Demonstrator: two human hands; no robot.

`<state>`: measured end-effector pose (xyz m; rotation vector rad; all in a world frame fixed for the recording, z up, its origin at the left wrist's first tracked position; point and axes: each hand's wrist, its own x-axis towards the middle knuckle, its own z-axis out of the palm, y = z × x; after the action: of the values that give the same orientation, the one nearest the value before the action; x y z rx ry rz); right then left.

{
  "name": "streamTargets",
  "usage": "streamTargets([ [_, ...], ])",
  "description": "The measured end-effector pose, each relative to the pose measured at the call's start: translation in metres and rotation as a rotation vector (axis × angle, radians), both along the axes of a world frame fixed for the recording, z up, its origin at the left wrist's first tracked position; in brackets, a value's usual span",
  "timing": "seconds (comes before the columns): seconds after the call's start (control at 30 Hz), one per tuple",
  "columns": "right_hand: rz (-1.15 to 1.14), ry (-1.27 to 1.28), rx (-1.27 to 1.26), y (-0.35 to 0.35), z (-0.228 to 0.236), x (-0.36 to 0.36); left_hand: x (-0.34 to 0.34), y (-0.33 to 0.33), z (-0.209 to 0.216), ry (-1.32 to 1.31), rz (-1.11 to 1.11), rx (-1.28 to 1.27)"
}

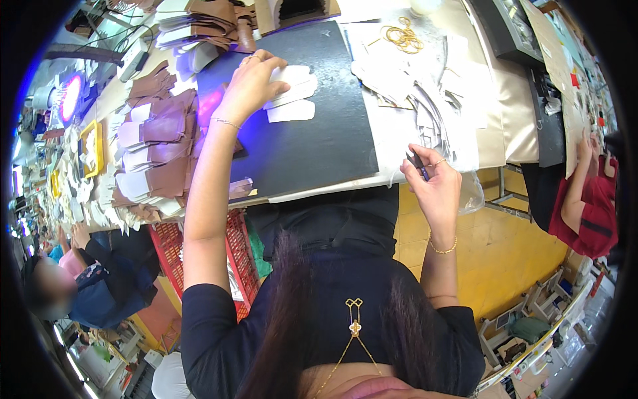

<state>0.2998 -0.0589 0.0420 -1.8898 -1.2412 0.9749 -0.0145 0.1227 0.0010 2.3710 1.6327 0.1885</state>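
Note:
On the black mat (312, 146) lie several white cut pieces (291, 112) with rounded ends, fanned side by side. My left hand (254, 81) reaches across them, its thumb apart from the curved fingers and resting at the edge of the upper pieces. Whether the fingertips pinch anything is not plain, but nothing shows lifted in them. Off the mat's right front corner, my right hand (435, 186) is closed around a small dark tool (417, 163) with a pointed end. Most of that tool is hidden in the fingers, so its exact kind does not show.
Brown and white leather-like pieces (166, 120) are stacked left of the mat, with more stacks (199, 26) behind. White strips (425, 106) and yellow rubber bands (404, 36) lie to the right. A red crate (242, 256) stands below the table. Co-workers sit at both sides.

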Motion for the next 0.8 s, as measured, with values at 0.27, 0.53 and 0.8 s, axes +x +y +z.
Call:
streamTargets([
  [0.27, 0.173, 0.075, 0.081, 0.010, 0.008, -0.020, 0.023, -0.026, 0.004, 0.089, -0.175, 0.262],
  [0.53, 0.207, 0.295, 0.036, 0.026, 0.016, -0.029, -0.008, -0.055, 0.032, -0.256, -0.192, -0.338],
  [0.8, 0.251, 0.301, 0.056, 0.025, 0.018, -0.037, -0.012, -0.048, 0.041, -0.221, -0.361, -0.566],
])
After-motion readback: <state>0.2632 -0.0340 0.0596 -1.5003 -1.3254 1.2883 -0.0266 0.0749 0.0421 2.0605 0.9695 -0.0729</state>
